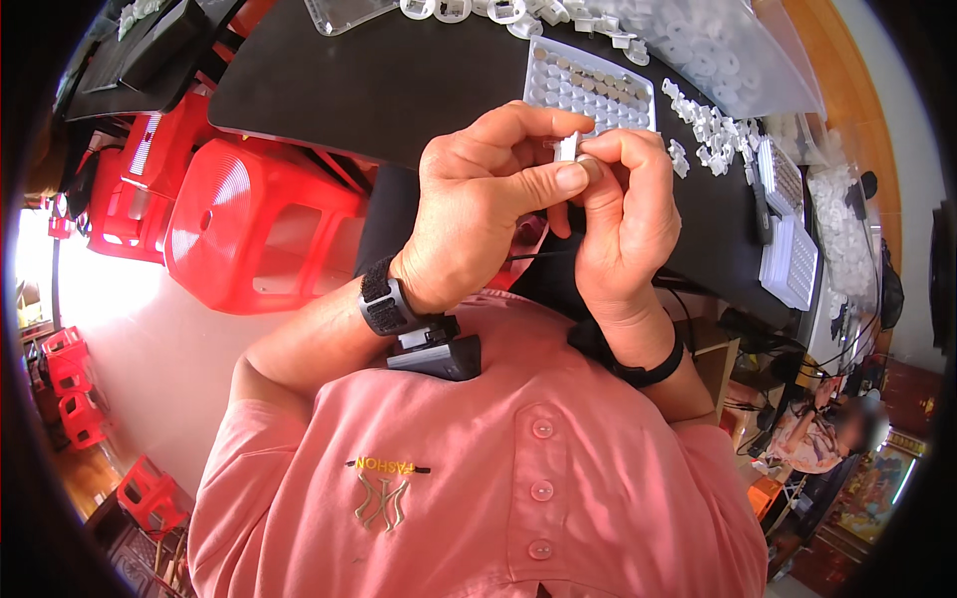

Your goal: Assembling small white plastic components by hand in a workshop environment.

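Note:
Above the near edge of the black table, both my hands meet around a small white plastic part (567,149). My left hand (467,189) is closed, its thumb and index finger pinching the part. From the other side, the bent fingers of my right hand (630,214) press together close against it; whatever lies between their tips is too small and hidden to make out. Just beyond my fingertips lies a pale plastic tray (531,75) with rows of round pockets, several of them holding small silvery discs (600,82).
Loose white plastic parts (713,135) are scattered right of the tray, near a clear bag (713,50) of more parts. Stacked pocketed trays (791,261) stand at the table's right side. Red stools (224,224) are on the left. Another person (812,439) sits far right.

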A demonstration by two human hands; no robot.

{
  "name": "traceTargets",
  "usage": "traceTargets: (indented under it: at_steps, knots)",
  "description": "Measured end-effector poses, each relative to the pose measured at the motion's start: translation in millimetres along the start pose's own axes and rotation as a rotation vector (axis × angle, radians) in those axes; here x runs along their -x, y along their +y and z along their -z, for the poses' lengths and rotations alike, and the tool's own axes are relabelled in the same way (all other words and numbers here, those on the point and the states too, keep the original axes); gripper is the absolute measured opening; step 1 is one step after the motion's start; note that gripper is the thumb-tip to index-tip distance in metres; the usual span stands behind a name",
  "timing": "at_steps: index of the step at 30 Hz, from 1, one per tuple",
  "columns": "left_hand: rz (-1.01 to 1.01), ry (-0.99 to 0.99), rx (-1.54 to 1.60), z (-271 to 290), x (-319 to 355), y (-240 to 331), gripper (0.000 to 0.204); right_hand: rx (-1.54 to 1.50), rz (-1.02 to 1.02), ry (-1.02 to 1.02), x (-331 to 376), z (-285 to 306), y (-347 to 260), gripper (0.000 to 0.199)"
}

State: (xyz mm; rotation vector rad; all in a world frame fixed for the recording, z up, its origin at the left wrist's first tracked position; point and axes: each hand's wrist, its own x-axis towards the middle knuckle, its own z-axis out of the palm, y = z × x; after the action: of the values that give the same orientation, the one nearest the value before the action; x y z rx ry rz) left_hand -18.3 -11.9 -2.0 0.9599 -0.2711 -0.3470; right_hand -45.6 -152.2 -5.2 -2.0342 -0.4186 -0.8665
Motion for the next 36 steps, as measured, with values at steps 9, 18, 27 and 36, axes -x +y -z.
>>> traceTargets:
  at_steps: [9,18,27,36]
  knots:
    - [-0.003,-0.006,0.041,1.0,-1.4,-0.1,0.032,-0.065,-0.054,-0.022,-3.6,2.6,3.4,0.011]
    - [-0.017,0.022,-0.015,4.7,-13.2,6.5,0.030,-0.284,-0.187,-0.250,-20.4,18.1,10.2,0.006]
    - [-0.029,-0.033,-0.071,5.8,-20.0,4.7,0.032,-0.293,-0.200,-0.178,-17.7,13.7,15.2,0.007]
    - [-0.035,-0.053,-0.070,7.3,-30.9,2.3,0.032,-0.335,-0.196,-0.183,-23.9,17.6,19.8,0.008]
